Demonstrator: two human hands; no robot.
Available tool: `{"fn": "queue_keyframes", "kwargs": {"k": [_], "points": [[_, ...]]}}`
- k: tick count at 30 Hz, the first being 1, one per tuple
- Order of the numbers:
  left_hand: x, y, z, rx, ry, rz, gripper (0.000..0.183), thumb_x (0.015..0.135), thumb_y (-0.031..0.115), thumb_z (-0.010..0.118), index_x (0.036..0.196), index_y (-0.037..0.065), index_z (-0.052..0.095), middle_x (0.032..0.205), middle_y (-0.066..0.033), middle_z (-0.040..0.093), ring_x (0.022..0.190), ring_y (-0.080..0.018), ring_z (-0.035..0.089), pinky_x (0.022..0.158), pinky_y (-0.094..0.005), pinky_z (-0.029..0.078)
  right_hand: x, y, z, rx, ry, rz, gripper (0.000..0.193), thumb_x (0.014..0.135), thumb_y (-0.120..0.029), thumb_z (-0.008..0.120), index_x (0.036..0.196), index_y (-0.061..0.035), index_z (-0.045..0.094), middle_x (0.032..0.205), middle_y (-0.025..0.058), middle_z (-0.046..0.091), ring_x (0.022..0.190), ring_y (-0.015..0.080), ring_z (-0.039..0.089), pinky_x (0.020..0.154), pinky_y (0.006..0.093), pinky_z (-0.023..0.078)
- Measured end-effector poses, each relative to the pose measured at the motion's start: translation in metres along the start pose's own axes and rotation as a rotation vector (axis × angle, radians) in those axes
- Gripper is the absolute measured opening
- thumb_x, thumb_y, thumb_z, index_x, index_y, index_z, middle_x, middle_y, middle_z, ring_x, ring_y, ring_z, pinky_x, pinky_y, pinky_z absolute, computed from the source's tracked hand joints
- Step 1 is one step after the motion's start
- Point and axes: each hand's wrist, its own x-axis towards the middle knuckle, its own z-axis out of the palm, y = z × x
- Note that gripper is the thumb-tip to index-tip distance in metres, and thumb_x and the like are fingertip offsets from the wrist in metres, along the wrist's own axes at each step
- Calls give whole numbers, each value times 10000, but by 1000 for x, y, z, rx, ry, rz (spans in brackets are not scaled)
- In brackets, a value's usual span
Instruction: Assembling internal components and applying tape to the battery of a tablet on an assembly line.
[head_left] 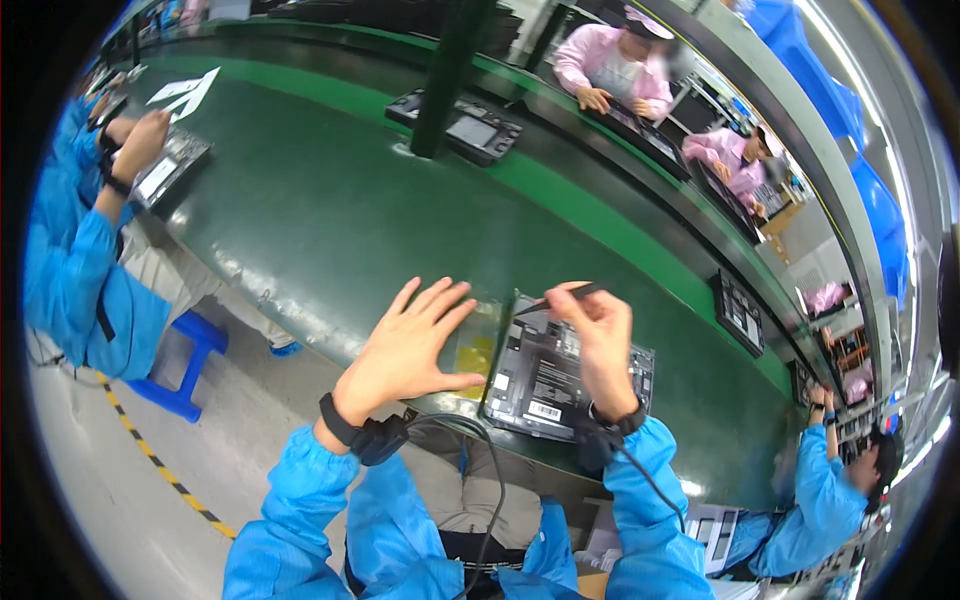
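Note:
An opened flat electronic device lies near the front edge of the green bench, its circuit boards and a black battery with a printed label showing. Over its right part is my right hand, fingers pinched round black tweezers. The tips point left at the device's far left corner; whether they touch it I cannot tell. My left hand is spread with nothing in it, just left of the device. Between that hand and the device lies a sheet of yellow film pieces.
A green post rises from the bench beside another open device. One more device sits on the far rail. Co-workers in blue and pink work nearby. A blue stool stands at left. Black cables hang from my wrists.

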Motion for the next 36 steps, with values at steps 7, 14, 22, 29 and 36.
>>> {"fn": "queue_keyframes", "kwargs": {"k": [7, 14, 22, 29, 36], "points": [[20, 13, -30, -116, -65, -20, 920, 817, 377, 788, 1537, 7, 351, 1472, -231, 435, 1382, -430, 411, 1168, -515, 330, -96, -44, -115, 39, 707, -68, 184, 937, -133, 738, 1002, 39, 727, 867, 96, 736, 678, 86, 610, 588, 217, 436], [105, 71, 14, -284, -404, 676, 699, 891, 442, 693, 1477, 108, 507, 1528, -165, 466, 1393, -396, 430, 1161, -524, 344, -142, -7, -76, 215, 969, 137, 211, 936, -135, 751, 1025, 55, 719, 881, 130, 750, 561, 83, 611, 438, 189, 377], [109, 73, 37, -132, -502, 867, 727, 872, 614, 638, 1462, 197, 557, 1560, -136, 449, 1453, -388, 384, 1210, -598, 237, -133, 4, -47, 144, 993, 212, 239, 934, -120, 752, 1036, 92, 709, 858, 183, 752, 492, 96, 584, 386, 223, 391], [107, 68, 45, -146, -436, 862, 730, 865, 624, 639, 1439, 177, 579, 1533, -155, 477, 1428, -400, 409, 1204, -592, 255, -126, 7, -35, 41, 996, 247, 249, 937, -138, 751, 1024, 93, 713, 839, 171, 749, 478, 90, 565, 426, 225, 405], [101, 66, 46, -142, -408, 863, 723, 874, 621, 628, 1433, 165, 580, 1546, -157, 461, 1418, -395, 423, 1206, -585, 258, -126, 11, -31, -1, 986, 239, 257, 934, -138, 757, 1008, 103, 708, 833, 163, 751, 473, 98, 574, 414, 222, 406]]}}
